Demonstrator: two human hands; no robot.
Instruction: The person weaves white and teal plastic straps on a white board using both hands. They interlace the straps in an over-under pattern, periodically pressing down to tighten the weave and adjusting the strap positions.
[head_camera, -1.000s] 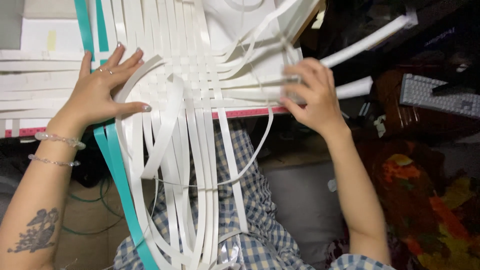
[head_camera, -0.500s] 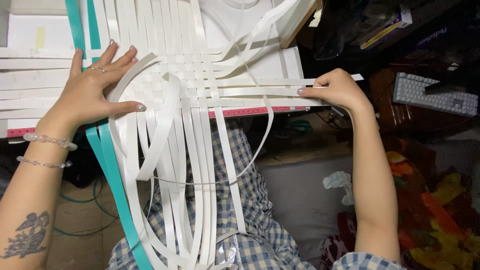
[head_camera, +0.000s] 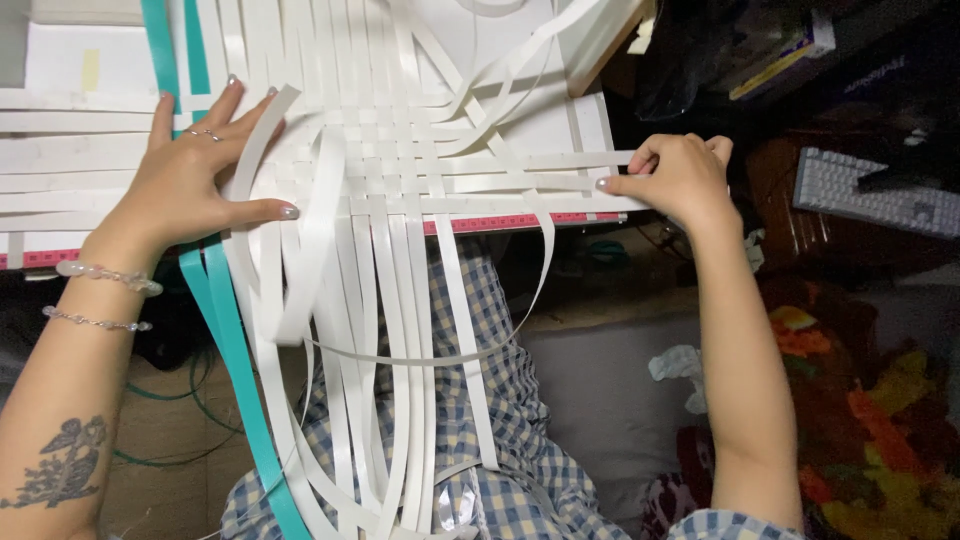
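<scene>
A flat mat of woven white plastic strips (head_camera: 400, 170) lies on a white tabletop (head_camera: 60, 70), its loose ends drooping over the near edge across a lap in checked fabric (head_camera: 520, 480). The strips look light, springy and slippery, best held flat near the weave. The left hand (head_camera: 190, 180) presses open-palmed, fingers spread, on the mat's left side beside two teal strips (head_camera: 225, 330). The right hand (head_camera: 680, 178) pinches a horizontal white strip's end (head_camera: 600, 160) between curled fingers at the table's right edge. A grey keyboard (head_camera: 880, 195) sits further right.
</scene>
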